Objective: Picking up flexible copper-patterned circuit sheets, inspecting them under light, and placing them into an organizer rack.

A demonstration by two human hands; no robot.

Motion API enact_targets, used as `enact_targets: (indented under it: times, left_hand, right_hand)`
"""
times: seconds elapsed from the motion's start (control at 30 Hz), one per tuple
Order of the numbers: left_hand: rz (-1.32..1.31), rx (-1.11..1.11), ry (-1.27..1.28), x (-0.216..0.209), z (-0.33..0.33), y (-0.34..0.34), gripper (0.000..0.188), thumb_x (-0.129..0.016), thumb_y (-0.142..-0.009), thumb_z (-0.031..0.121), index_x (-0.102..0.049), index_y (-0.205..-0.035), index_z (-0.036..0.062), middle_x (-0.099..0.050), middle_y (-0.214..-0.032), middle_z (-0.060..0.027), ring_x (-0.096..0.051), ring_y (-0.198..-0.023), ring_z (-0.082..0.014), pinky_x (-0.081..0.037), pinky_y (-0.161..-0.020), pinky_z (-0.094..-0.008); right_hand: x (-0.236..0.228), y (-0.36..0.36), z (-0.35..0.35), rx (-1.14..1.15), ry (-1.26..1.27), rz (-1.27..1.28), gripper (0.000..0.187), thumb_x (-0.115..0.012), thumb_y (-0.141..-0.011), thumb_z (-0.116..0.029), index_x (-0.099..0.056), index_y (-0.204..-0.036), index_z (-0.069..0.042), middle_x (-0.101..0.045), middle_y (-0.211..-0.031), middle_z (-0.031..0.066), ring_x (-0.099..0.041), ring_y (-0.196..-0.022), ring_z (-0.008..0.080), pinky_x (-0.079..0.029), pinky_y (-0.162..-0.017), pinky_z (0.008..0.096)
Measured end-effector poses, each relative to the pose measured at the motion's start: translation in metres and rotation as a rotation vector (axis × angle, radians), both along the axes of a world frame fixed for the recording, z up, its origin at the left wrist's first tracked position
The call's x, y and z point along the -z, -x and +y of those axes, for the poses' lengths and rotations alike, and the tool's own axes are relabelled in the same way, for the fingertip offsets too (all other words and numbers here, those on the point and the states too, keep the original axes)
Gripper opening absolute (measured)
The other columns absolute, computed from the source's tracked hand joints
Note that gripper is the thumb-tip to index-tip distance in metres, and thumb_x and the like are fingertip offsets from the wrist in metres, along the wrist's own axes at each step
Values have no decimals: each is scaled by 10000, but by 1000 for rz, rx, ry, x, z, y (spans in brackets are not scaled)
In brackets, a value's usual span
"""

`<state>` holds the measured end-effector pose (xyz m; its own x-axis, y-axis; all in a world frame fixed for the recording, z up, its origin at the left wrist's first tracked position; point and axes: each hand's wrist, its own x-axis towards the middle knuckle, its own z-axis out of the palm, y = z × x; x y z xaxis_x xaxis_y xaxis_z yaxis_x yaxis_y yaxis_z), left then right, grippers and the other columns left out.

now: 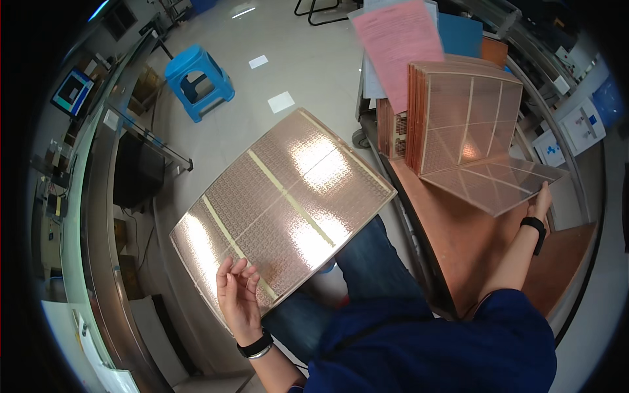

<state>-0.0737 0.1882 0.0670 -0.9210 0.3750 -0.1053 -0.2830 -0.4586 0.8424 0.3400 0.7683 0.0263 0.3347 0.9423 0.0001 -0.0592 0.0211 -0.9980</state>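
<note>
A large copper-coloured circuit panel (275,203) with pale strips lies tilted over my knees, glaring under the lights. My left hand (239,298) is over its near left edge, palm turned up, with loosely curled fingers a little apart and nothing in them. Out to the right, my right hand (541,204) grips the near right corner of another circuit panel (488,183). This one slopes down in front of an upright stack of copper panels (472,118). The fingertips under that corner are partly hidden.
The stack stands on a brown-topped cart (432,226) with a curved metal rail. Pink paper (401,49) and a blue sheet (460,36) are behind it. A blue stool (198,80) stands on the floor ahead. Along the left runs a workbench (85,209) with a monitor (72,90).
</note>
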Motion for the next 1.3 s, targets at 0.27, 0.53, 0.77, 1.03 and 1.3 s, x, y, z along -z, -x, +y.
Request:
enact_targets:
  times: [0.27, 0.53, 0.77, 1.03, 1.3]
  left_hand:
    - [-36, -99, 21, 7, -15, 1, 307, -465, -921, 150, -453, -1190, 2, -576, -1062, -148, -587, -920, -215, -510, -795, -304]
    - [-3, -368, 200, 33, -66, 17, 281, -442, -924, 110, -461, -1179, -5, -551, -1099, -146, -575, -935, -193, -501, -804, -277]
    - [218, -801, 830, 75, -142, 28, 237, -427, -935, 126, -542, -1117, 25, -574, -1074, -92, -561, -897, -124, -431, -726, -219]
    - [42, -579, 1045, 82, -124, 26, 367, -433, -924, 219, -537, -1088, -93, -614, -892, -136, -542, -816, -151, -424, -750, -278]
    - [169, -701, 906, 40, -111, 15, 334, -431, -921, 192, -563, -1082, -69, -627, -918, -140, -573, -845, -151, -441, -764, -280]
  right_hand:
    - [21, 151, -4, -642, -142, -301, 693, -452, -889, -472, -136, -1422, -161, -187, -1457, 100, -326, -1271, 274, -319, -979, 436]
    - [105, 283, -73, -878, -337, -674, 519, -445, -925, -242, -274, -1373, -44, -327, -1386, 175, -335, -1274, 273, -286, -1020, 337]
    - [47, 344, -185, -1055, -496, -614, 452, -429, -921, -248, -384, -1313, -26, -462, -1273, 203, -434, -1198, 295, -335, -983, 337]
    - [40, 352, -236, -1178, -548, -1069, 499, -382, -929, -279, -296, -1351, -26, -429, -1295, 209, -432, -1183, 336, -363, -959, 360]
    - [48, 352, -222, -1261, -462, -960, 486, -412, -926, -275, -327, -1350, -53, -446, -1288, 208, -452, -1179, 324, -364, -950, 335]
